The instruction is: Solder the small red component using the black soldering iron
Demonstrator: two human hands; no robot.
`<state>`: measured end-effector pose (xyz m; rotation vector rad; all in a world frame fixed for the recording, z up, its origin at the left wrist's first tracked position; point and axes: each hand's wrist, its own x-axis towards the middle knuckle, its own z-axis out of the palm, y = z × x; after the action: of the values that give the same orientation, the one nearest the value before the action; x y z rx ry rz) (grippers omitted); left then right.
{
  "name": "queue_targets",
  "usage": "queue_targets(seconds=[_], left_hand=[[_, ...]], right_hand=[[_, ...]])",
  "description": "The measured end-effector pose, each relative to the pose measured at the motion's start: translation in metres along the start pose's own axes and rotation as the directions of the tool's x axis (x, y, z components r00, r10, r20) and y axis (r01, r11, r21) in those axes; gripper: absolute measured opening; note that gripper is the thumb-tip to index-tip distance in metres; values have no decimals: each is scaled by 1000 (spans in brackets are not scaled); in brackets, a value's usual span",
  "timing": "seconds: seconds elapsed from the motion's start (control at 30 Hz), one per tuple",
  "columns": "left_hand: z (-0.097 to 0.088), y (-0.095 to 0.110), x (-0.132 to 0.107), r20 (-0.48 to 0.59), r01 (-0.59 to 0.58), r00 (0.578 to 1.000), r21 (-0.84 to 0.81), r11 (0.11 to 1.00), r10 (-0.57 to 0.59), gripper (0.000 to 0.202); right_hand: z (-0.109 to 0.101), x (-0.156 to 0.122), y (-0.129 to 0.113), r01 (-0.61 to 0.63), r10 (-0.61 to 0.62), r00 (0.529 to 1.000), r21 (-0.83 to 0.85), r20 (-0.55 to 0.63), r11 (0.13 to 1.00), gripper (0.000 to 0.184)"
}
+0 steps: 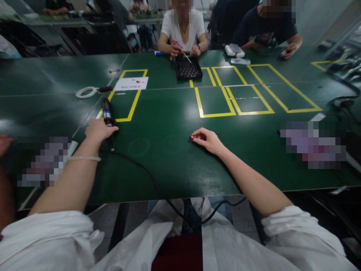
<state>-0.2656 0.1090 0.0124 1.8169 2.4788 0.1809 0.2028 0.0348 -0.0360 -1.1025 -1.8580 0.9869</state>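
My left hand (pixel 99 131) is closed around the near end of a black cylindrical tool with a blue band, which looks like an electric screwdriver (pixel 106 109). Its thumb points right, and the other fingers are partly hidden. A black cord (pixel 141 163) runs from beside this hand across the table and over the front edge. Farther right, my right hand (pixel 208 140) pinches a small red and black piece (pixel 193 138) just above the green table (pixel 169 173). The piece is too small to name.
Yellow tape outlines (pixel 217 114) mark the table. A paper sheet (pixel 132 83) and a white cable coil (pixel 86 92) lie beyond my left hand. Across the table, a person holds a red-handled screwdriver (pixel 179 47) over a black tray (pixel 188 77). Blurred-out items (pixel 313 145) lie at both sides.
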Motion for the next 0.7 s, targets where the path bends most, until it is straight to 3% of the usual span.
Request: queue_targets(seconds=[0.1, 0.3, 0.53, 0.7], left_hand=[[0, 31, -24, 12, 46, 999, 98, 994, -48, 57], [12, 101, -75, -27, -161, 986, 39, 986, 162, 58], [21, 185, -133, -10, -387, 921, 74, 919, 389, 61], [25, 222, -162, -11, -486, 874, 18, 874, 486, 57]], right_hand=[[0, 1, 1, -12, 12, 1000, 2, 2, 1000, 23], [1, 1, 4, -14, 14, 1000, 17, -3, 1000, 23], [1, 2, 8, -17, 20, 1000, 130, -23, 991, 26], [0, 1, 8, 6, -1, 999, 122, -41, 993, 26]])
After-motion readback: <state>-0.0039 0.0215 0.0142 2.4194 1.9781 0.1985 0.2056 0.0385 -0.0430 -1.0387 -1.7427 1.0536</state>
